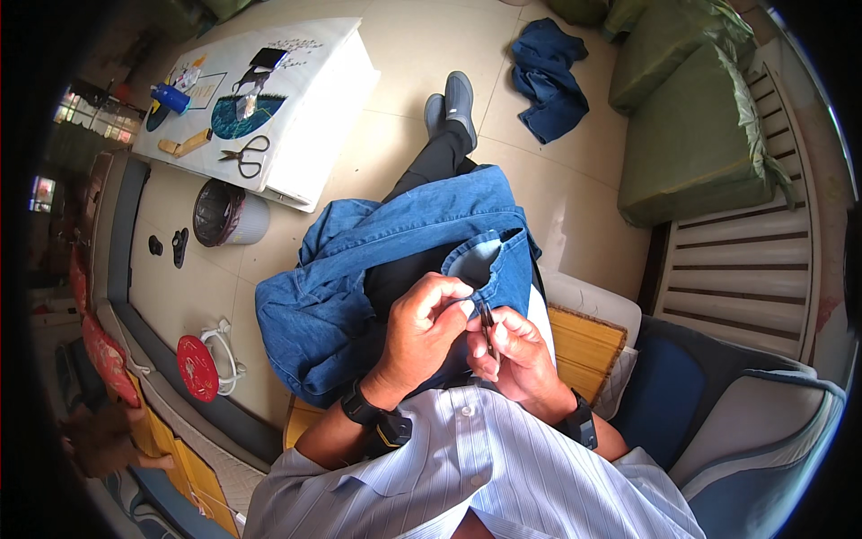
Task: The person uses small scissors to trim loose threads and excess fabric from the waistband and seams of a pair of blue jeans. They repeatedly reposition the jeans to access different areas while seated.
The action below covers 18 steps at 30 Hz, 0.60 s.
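Blue jeans [422, 202] lie spread across my lap, with one leg's open hem [510, 269] raised in front of me. My left hand [415, 325] is closed, pinching the edge of that hem between thumb and forefinger. Close beside it, my right hand [523, 357] grips a slim dark metal tool [487, 325] with two narrow arms, like thread snips or tweezers. Its upper end meets the hem right by my left fingertips. The fingers partly cover the tool, and whether its tips are together is too small to tell.
A white table [332, 99] at the far left bears scissors [245, 157] and a blue bottle [171, 97]. Below it stands a waste bin [244, 221]. A red round object [197, 368] with a white cord lies on the floor; more denim [549, 76] lies ahead. Green-covered cushions [696, 135] are at right.
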### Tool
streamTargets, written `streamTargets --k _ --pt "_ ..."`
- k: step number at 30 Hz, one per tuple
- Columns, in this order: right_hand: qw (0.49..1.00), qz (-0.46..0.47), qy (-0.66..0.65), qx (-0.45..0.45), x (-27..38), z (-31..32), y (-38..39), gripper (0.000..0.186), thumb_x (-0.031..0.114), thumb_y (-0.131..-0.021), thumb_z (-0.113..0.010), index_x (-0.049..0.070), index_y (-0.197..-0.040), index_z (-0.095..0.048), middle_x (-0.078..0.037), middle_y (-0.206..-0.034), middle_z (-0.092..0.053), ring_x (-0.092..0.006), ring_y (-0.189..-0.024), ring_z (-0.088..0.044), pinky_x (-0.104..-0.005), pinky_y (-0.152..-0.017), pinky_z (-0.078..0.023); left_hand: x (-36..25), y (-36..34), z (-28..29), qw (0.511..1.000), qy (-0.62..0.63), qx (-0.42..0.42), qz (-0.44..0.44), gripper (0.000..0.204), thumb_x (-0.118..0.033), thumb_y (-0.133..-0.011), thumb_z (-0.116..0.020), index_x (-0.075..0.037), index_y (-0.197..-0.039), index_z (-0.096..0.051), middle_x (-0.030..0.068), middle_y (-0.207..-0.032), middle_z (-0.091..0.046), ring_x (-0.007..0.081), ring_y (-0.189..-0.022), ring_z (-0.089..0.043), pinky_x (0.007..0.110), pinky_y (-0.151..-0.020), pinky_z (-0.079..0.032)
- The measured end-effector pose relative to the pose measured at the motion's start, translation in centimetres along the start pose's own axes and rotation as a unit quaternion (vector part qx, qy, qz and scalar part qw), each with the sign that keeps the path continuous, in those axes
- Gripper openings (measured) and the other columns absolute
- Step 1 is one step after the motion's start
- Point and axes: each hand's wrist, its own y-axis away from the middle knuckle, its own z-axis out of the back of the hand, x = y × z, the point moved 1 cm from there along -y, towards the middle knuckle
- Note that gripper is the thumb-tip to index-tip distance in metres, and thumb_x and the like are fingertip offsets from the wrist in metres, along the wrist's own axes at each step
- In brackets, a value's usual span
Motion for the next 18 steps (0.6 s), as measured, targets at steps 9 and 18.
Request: streamTargets --k 9,18 --pt "1.000 0.015 0.001 0.003 0.1 0.0 -0.2 0.035 0.031 -0.108 -0.063 0.001 -0.127 -0.066 -0.009 -0.094 -0.067 -0.0125 -0.066 -0.054 -0.0289 -0.060 -0.046 0.1 -0.2 0.4 0.998 -0.052 0.014 -0.042 0.023 0.008 -0.098 -0.064 0.002 -0.120 -0.065 0.0070 -0.106 -0.069 0.0084 -0.091 -0.068 0.024 -0.076 -0.056" --pt "0.999 0.038 -0.027 0.015 1.2 0.1 -0.6 0.035 0.029 -0.109 -0.061 -0.001 -0.126 -0.065 -0.010 -0.093 -0.067 -0.0132 -0.067 -0.056 -0.0287 -0.059 -0.046 -0.3 -0.2 0.6 0.991 0.109 -0.006 0.078 0.019 0.004 -0.099 -0.065 0.001 -0.118 -0.066 0.0028 -0.105 -0.070 0.0062 -0.094 -0.065 0.024 -0.082 -0.055"
